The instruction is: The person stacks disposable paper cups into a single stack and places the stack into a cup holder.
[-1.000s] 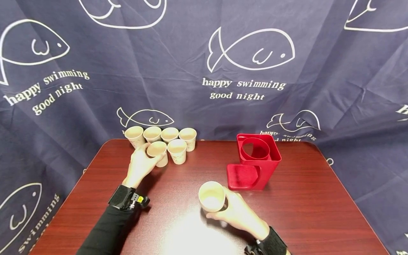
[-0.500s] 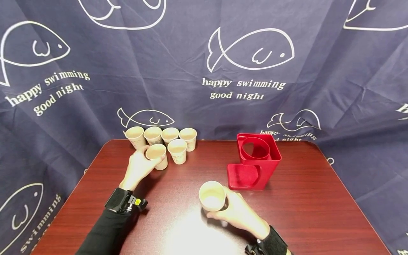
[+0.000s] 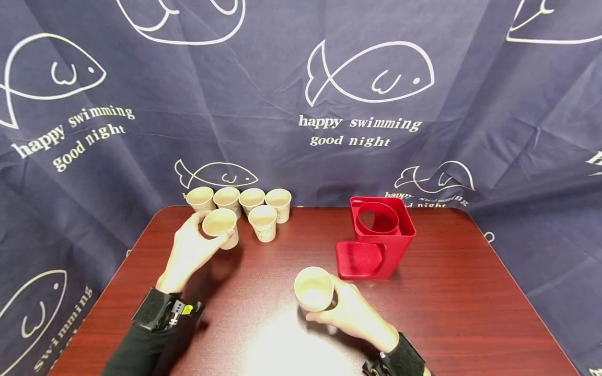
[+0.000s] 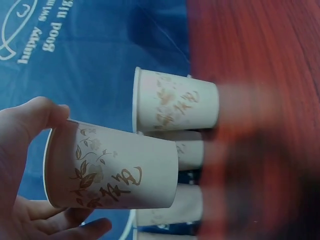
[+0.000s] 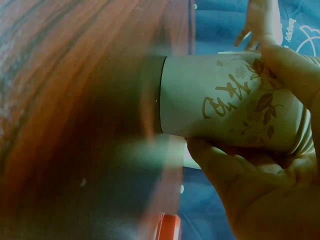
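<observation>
My left hand (image 3: 190,250) grips a white paper cup (image 3: 223,235) near its rim, with thumb and fingers round opposite sides. In the left wrist view this cup (image 4: 112,167) shows brown leaf print and writing, and stands out in front of the other cups. Nearest to it on the right is a single paper cup (image 3: 264,230), upright on the table. My right hand (image 3: 350,313) holds another paper cup (image 3: 314,292), mouth up, near the middle of the table. Several rim lines lie close together at its mouth (image 5: 302,125) in the right wrist view.
A row of paper cups (image 3: 252,198) stands along the table's back edge at left. On the right is a red plastic holder (image 3: 397,250) with a round opening and a low tray. A dark blue fish-print cloth (image 3: 282,94) hangs behind the brown table (image 3: 447,313).
My left hand has drawn its cup out from beside the single cup, first toward me, then to the left. The right hand and its cup have stayed in place.
</observation>
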Demonstrator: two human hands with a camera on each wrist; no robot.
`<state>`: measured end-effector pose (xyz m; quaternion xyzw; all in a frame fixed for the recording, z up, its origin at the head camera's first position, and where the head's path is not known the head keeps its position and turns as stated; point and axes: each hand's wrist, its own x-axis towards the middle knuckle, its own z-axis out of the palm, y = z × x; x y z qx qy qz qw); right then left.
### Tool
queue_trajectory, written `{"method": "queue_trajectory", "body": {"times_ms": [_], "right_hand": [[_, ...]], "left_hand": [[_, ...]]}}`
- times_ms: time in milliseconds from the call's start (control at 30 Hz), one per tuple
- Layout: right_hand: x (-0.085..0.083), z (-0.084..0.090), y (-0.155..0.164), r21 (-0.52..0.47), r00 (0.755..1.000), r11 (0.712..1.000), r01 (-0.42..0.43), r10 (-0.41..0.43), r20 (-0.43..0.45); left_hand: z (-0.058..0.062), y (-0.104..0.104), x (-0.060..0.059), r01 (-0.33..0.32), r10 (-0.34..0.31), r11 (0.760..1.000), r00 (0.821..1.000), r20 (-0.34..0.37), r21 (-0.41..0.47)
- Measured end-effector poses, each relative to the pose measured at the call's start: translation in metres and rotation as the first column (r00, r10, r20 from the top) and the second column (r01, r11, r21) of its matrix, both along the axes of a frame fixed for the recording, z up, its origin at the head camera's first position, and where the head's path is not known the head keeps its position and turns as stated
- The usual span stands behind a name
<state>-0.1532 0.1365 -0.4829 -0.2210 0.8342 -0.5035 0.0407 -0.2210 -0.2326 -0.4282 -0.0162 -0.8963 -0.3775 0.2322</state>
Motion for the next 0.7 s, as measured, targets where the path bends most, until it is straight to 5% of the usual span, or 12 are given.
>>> {"method": "queue_trajectory", "body": {"times_ms": [700], "right_hand": [[-0.001,-0.001,0.0,-0.01,1.0,1.0,-0.012,0.012,-0.002]], "left_hand": [[0.05,0.041,0.031,0.095,-0.095,0.994,0.995,-0.006,-0.048]]}}
